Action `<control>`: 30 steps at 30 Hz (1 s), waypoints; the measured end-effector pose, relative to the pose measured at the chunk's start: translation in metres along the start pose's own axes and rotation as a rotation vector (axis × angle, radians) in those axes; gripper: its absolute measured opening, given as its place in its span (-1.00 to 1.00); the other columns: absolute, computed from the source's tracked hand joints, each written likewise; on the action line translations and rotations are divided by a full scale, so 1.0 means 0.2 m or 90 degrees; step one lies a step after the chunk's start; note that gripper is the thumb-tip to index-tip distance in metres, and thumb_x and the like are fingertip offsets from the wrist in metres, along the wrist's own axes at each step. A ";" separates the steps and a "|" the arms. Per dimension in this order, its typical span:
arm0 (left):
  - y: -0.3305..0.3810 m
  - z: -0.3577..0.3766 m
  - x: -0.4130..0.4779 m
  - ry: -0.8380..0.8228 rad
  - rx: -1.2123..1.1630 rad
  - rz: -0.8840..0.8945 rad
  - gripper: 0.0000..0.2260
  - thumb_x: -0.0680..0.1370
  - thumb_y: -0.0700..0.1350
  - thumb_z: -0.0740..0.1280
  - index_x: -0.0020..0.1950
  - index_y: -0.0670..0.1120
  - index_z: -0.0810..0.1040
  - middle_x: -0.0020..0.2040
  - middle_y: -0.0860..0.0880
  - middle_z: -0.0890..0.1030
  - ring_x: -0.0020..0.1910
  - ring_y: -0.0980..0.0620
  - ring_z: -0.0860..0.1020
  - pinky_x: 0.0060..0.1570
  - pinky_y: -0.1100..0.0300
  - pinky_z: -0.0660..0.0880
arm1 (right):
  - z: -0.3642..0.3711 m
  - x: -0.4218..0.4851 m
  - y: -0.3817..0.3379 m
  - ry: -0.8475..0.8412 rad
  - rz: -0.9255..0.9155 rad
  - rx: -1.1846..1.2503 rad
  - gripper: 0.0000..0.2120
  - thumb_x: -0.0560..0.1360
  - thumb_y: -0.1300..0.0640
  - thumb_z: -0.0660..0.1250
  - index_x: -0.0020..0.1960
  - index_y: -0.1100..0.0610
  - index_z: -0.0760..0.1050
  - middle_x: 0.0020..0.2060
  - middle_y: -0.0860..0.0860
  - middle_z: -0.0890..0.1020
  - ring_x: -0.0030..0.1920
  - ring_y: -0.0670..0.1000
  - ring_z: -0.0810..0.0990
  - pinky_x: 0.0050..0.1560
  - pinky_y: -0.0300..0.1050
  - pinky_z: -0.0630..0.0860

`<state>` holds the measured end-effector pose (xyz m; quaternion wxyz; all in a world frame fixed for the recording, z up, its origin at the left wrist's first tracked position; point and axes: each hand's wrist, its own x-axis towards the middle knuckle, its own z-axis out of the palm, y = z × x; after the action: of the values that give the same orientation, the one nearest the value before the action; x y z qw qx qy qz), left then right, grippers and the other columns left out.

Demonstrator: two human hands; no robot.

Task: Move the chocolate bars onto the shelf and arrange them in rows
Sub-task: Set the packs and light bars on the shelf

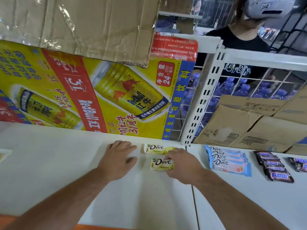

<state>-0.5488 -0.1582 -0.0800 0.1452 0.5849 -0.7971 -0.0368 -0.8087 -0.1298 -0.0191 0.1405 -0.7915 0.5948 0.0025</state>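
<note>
**Shop shelf, two yellow bars down, both hands at shelf level**

White shelf board (49, 163), seen from above; landmark for all positions: front yellow Dove bar (162, 164).

- Lying flat on the board, logo up, long side across the view. Right end covered by right hand (182, 165); fingertips on its top right edge. Whether pinched or merely pressed: cannot tell, thumb hidden.
- Just behind it, toward the shelf back: second yellow Dove bar (157, 149), also flat, roughly parallel, small gap between the two. Right end partly hidden by the same hand.
- Left of it: left hand (118, 159), palm down on the board, fingers loosely together and pointing right, thumb tucked below, tips close to both bars but apart from them. Holding nothing.
- Right of it, past a seam in the board: overlapping row of blue Dove bars (230, 161), each partly covering the one behind.
- Further right: overlapping row of Snickers bars (274, 166), then more Snickers (299, 164) cut off by the frame edge.
- Behind it, upright at the shelf back: Red Bull carton panel (83, 90), print upside down; plain cardboard (83, 22) above that.
- Behind and right: white slotted upright (204, 97), wire grid, brown cartons (245, 125), blue-capped bottles (244, 88).
- Far behind, beyond the grid: person in black shirt (240, 39).
</note>
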 end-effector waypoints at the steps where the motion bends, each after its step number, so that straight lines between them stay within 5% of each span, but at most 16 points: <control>1: 0.00 0.00 0.00 -0.003 -0.003 0.000 -0.49 0.45 0.24 0.06 0.34 0.17 0.48 0.33 0.12 0.46 0.34 0.04 0.34 0.28 0.03 0.27 | -0.01 0.03 -0.01 0.013 0.004 -0.001 -0.58 0.41 -0.03 0.35 0.27 -0.06 0.43 0.12 -0.05 0.47 0.17 -0.02 0.42 0.11 -0.06 0.47; 30: -0.05 -0.03 0.02 -0.039 -0.059 0.033 -0.53 0.46 0.22 0.09 0.34 0.18 0.44 0.35 0.12 0.42 0.35 0.03 0.28 0.28 0.02 0.21 | 0.09 0.03 -0.25 0.130 0.129 -0.066 -0.51 0.51 -0.02 0.28 0.43 -0.05 0.31 0.32 -0.08 0.41 0.34 0.00 0.33 0.35 -0.06 0.29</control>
<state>-0.5388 -0.1656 -0.0758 0.1486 0.5552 -0.8136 -0.0878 -0.7563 -0.1195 -0.0258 0.0374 -0.7296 0.6820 -0.0335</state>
